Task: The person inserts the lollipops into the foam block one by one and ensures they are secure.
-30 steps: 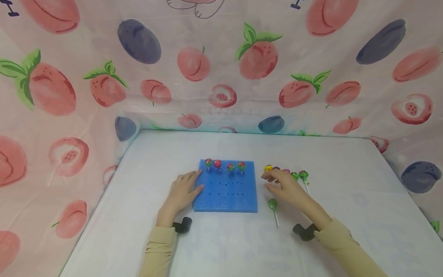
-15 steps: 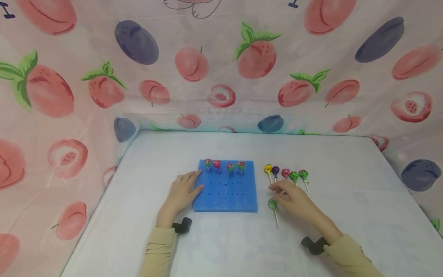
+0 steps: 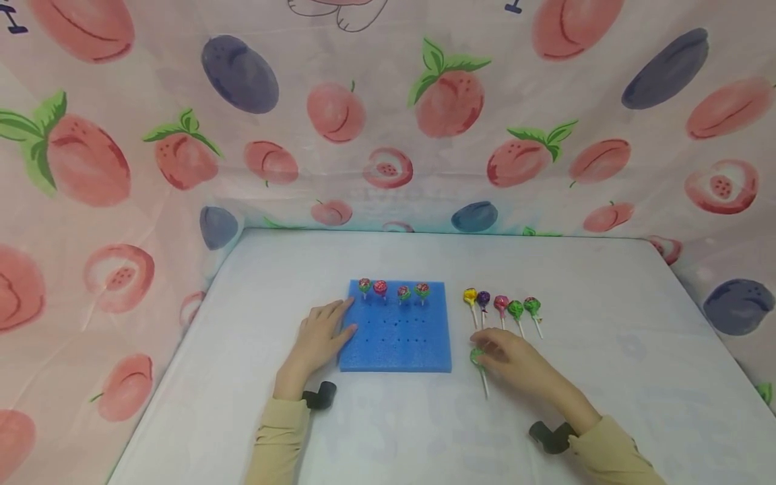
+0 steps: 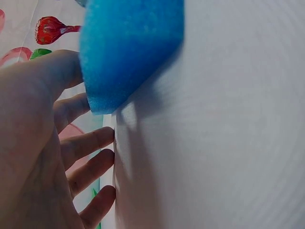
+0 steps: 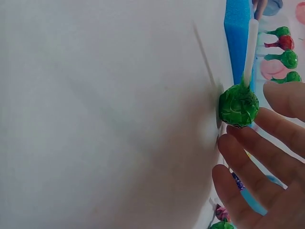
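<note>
Left hand (image 3: 318, 335): laid against the left edge of the blue foam block (image 3: 397, 356), fingers extended and spread, nothing clasped. Probable purpose of this placement: steadying the block on the counter (image 3: 388, 431).

Right hand (image 3: 521, 358): poised at the loose green lollipop (image 5: 238, 106), released, with thumb and fingers parted beside the candy head. Fingertip contact: impossible to confirm. Arrangement apparently suited to taking the head from opposite sides.

Loose green lollipop: lying on the counter to the right of the block, stick toward the person, nearer than the row of lollipops (image 3: 501, 303).

Row of lollipops: laid side by side on the counter, right of the block, heads away from the person, sticks toward the person. Likely reason for the spacing: separate access to each stick.

Standing lollipops (image 3: 380, 288): planted by the sticks along the far part of the block, heads up. Upright support presumably from the foam around each stick. Small holes (image 3: 396, 324) in the nearer part of the block: too fine for a reliable count.

Count:
- Hands: 2.
- Foam block: 1.
- Lollipops: 10 in view, with 4 standing, 5 in the row and 1 loose.
- Row, left to right: 1 yellow, 1 purple, 1 pink, 2 green.
- Black wrist devices (image 3: 319, 395): 2, at 1 per wrist.
</note>
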A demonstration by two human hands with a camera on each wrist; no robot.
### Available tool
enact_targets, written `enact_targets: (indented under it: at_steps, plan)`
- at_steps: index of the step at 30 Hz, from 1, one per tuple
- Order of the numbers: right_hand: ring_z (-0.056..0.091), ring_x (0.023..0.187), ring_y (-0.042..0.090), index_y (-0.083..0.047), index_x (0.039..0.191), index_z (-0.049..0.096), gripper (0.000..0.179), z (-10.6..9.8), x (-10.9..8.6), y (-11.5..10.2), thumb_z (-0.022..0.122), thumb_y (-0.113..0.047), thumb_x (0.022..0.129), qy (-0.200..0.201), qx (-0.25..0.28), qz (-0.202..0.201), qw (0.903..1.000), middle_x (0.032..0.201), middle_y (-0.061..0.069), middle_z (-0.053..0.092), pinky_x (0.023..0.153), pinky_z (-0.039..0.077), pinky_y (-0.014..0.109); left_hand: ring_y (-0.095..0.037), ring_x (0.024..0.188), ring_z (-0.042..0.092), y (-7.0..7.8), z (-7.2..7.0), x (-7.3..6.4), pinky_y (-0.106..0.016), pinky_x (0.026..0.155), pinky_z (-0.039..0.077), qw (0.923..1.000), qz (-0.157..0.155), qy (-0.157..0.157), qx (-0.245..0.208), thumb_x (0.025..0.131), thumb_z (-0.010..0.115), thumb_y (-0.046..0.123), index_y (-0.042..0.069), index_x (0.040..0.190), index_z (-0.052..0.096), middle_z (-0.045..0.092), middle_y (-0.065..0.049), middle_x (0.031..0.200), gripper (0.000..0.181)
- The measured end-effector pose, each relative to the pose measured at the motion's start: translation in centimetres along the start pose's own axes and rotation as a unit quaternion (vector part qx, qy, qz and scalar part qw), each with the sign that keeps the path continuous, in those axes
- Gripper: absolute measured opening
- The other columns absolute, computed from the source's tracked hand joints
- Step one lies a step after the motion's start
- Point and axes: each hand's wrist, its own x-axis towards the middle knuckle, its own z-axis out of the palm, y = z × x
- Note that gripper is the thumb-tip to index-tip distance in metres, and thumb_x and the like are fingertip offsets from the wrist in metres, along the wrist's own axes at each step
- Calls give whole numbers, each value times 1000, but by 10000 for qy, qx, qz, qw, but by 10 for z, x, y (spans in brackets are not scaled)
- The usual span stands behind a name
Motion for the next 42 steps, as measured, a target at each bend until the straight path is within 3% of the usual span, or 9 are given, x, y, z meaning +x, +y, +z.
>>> enact_targets:
  at_steps: [7, 12, 31, 42]
  plan:
    - [61, 109, 23, -10, 119, 62, 29, 2, -1, 1, 65, -17, 91, -71, -6, 95, 9999, 120, 6, 64, 94, 52, 44, -35, 136, 36, 3, -2, -3, -58, 109, 31, 9999, -18, -11, -136, 98, 51, 40, 21, 150, 36, 41, -13, 151, 58]
    - [58, 113, 23, -14, 117, 63, 27, 4, -3, 5, 65, -19, 91, -75, -116, -48, 9999, 117, 1, 64, 96, 50, 45, -34, 135, 36, 3, -2, -3, -57, 109, 31, 9999, -22, -11, -135, 98, 51, 41, 21, 150, 35, 41, -12, 151, 58]
    - [55, 113, 26, -12, 114, 66, 27, 8, -4, 6, 68, -16, 88, -1, -391, -253, 9989, 115, 3, 61, 99, 47, 51, -34, 137, 35, 1, 1, -2, -58, 110, 30, 9999, -28, 23, -106, 98, 51, 40, 21, 150, 34, 41, -12, 151, 58]
    - [59, 107, 22, -15, 107, 66, 24, 7, -4, 6, 72, -13, 84, 95, -330, -301, 9990, 110, -1, 63, 96, 49, 46, -34, 137, 36, 1, 1, -1, -58, 110, 30, 10000, -14, 22, -87, 98, 51, 40, 21, 150, 35, 41, -12, 151, 58]
